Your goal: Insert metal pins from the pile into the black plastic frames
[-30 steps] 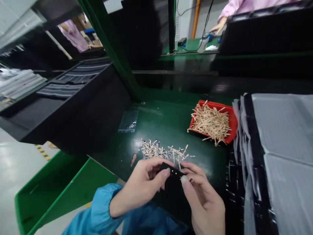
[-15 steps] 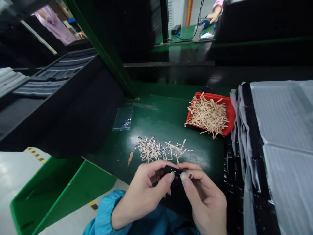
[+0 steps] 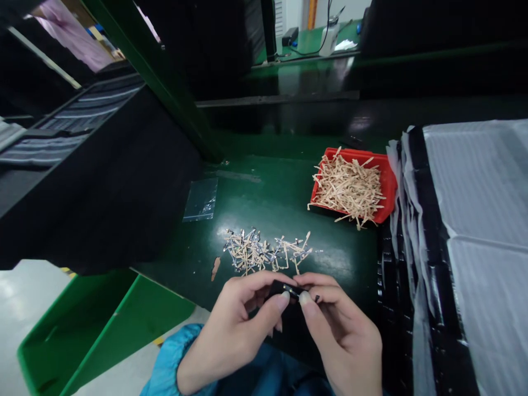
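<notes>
Both my hands pinch a small black part (image 3: 284, 288) with tiny gold dots, held just above the near edge of the green table (image 3: 268, 203). My left hand (image 3: 239, 330) grips its left end with thumb and fingers closed. My right hand (image 3: 342, 335) presses its thumb on the right end. Just beyond the hands lies a loose pile of small tan and silver strips (image 3: 264, 252).
A red tray (image 3: 385, 179) heaped with tan strips stands at the back right. A small clear bag (image 3: 201, 199) lies at the left. Stacked black trays under white sheets (image 3: 474, 231) fill the right. Black shelving (image 3: 103, 165) rises on the left, a green bin (image 3: 91, 324) below.
The view has tilted down and shifted a little. My hands stay pinched on the black part, and it has turned slightly between the fingers.
</notes>
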Action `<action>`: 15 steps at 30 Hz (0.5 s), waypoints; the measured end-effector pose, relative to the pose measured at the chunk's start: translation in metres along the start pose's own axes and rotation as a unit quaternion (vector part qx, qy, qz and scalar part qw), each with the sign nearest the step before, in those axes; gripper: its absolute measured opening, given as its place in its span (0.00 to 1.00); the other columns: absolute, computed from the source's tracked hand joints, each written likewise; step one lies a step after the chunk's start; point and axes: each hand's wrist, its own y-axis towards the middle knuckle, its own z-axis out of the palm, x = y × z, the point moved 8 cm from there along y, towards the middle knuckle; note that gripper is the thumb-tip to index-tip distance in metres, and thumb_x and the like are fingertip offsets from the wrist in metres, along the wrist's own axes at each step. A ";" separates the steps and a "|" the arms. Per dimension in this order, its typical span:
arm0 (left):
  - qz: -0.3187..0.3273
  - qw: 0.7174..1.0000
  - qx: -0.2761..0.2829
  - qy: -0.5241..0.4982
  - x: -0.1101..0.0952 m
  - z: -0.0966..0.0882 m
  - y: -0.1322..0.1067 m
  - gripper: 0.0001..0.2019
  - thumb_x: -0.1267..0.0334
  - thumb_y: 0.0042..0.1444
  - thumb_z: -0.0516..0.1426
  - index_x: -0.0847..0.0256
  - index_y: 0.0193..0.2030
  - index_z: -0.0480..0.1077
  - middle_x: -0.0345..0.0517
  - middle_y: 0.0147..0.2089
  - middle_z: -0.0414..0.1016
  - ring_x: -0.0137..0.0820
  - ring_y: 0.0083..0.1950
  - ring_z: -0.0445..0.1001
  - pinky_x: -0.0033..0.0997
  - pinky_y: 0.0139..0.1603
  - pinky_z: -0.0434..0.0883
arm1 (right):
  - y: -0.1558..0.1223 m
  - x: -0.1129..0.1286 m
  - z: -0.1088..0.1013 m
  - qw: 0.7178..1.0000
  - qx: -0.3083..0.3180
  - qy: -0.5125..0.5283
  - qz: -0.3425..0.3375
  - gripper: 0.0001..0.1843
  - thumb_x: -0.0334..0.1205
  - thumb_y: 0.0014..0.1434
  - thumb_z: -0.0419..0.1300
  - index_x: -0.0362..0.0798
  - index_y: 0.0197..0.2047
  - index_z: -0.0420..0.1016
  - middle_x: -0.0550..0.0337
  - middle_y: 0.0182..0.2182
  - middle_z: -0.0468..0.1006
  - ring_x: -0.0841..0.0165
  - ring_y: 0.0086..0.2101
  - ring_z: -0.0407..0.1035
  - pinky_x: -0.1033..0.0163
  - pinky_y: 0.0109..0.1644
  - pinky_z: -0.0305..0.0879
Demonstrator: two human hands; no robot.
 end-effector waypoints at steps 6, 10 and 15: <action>-0.003 1.000 0.000 -0.010 -0.001 0.000 -0.001 0.11 0.60 0.67 0.63 0.58 0.52 0.83 0.43 0.35 0.79 0.25 0.29 0.73 0.22 0.31 0.75 | -0.003 -0.002 -0.001 0.999 -0.033 0.021 0.025 0.07 0.38 0.66 0.67 0.51 0.34 0.79 0.54 0.41 0.84 0.65 0.43 0.82 0.65 0.48 0.81; -0.007 1.000 -0.005 -0.002 0.001 0.002 0.000 0.11 0.57 0.67 0.64 0.57 0.51 0.83 0.44 0.34 0.79 0.25 0.28 0.73 0.23 0.30 0.74 | -0.002 -0.001 -0.001 1.000 -0.022 0.008 0.014 0.07 0.37 0.65 0.67 0.51 0.33 0.79 0.53 0.41 0.84 0.65 0.42 0.82 0.66 0.46 0.81; 0.004 0.998 -0.029 0.055 -0.001 0.001 0.003 0.15 0.52 0.70 0.60 0.58 0.49 0.83 0.41 0.27 0.74 0.26 0.25 0.70 0.24 0.26 0.70 | 0.000 0.002 -0.001 1.000 -0.011 -0.012 -0.012 0.07 0.34 0.66 0.65 0.51 0.34 0.79 0.52 0.40 0.84 0.64 0.42 0.82 0.66 0.44 0.82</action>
